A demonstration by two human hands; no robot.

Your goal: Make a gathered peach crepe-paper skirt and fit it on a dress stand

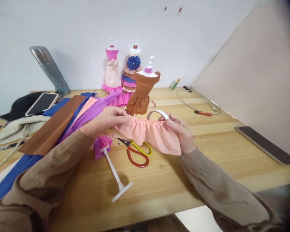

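Observation:
A gathered strip of peach crepe paper (152,133) hangs as a ruffle between both hands, above the table. My left hand (108,119) pinches its left end, and my right hand (182,130) pinches the right end. A strip of white tape (159,112) loops up from the top edge near my right fingers. Just behind the ruffle stands a small dress form in brown paper (143,88). Scissors with red and yellow handles (138,158) lie below, partly hidden by the ruffle. Left of them, a white stand (114,170) with magenta paper lies on its side.
Two dressed forms, one pink and cream (112,72) and one layered with a blue rosette (133,62), stand by the wall. Folded brown paper (55,125), a phone (42,103) and a tilted bottle (49,69) are at left. A cable (183,98) and a dark slab (265,145) lie right.

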